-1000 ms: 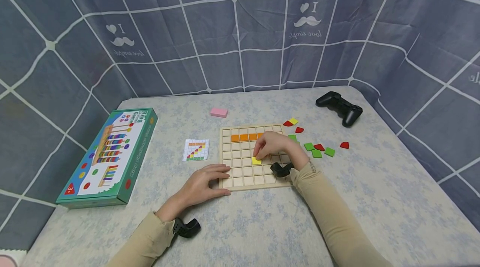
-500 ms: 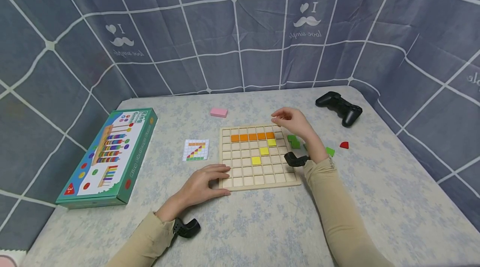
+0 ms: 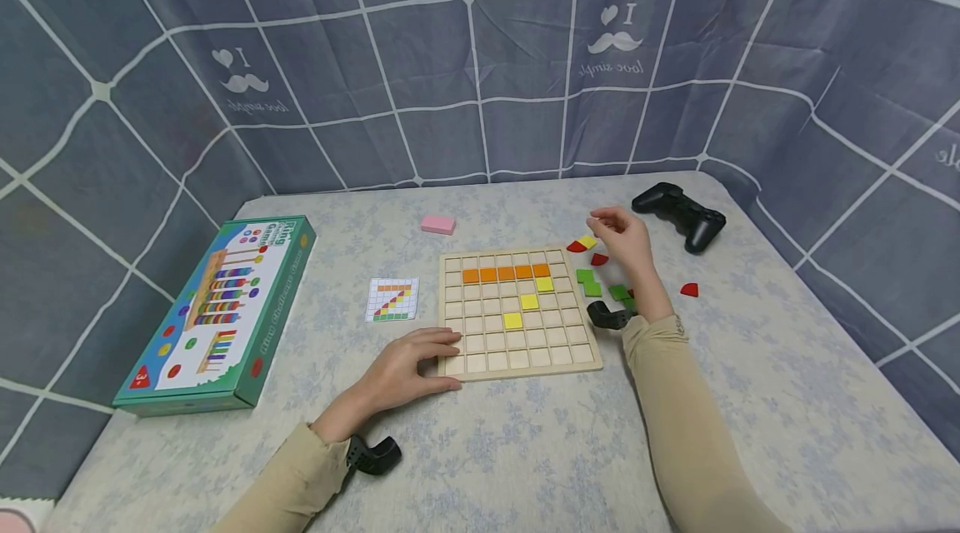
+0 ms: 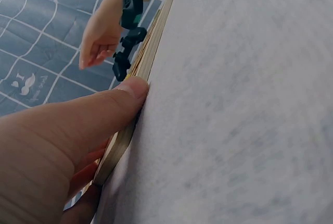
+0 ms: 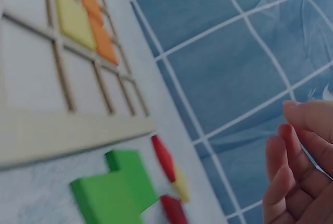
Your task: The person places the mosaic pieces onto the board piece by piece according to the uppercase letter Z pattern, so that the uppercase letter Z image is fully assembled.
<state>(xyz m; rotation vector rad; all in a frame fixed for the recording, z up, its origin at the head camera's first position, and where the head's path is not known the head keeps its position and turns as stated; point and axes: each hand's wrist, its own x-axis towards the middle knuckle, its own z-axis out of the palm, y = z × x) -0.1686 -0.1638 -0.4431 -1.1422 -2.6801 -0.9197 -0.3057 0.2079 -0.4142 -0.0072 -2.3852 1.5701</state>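
Observation:
A wooden grid board (image 3: 491, 341) lies on the table with an orange row of square tiles (image 3: 488, 275) and a diagonal of yellow tiles (image 3: 528, 301) in its cells. My left hand (image 3: 408, 366) grips its near left corner, the thumb (image 4: 117, 107) along the front edge and the fingers at the left side. Past the far right corner, my right hand (image 3: 626, 241) is raised with loosely curled fingers, nothing visible in them. Under and beside it lie a loose yellow piece (image 3: 588, 241), red quarter-round pieces (image 3: 600, 259) and green square tiles (image 3: 592, 289).
A pattern card (image 3: 392, 300) lies left of the board, and a pink block (image 3: 438, 224) behind it. A green game box (image 3: 217, 312) stands at the far left. At the back right is a black game controller (image 3: 682, 216). A tiled-pattern curtain (image 3: 420, 58) surrounds the table.
My right hand has left the yellow tile on the board, moved back and right, and now hovers past the far right corner. The left hand has stayed at its corner.

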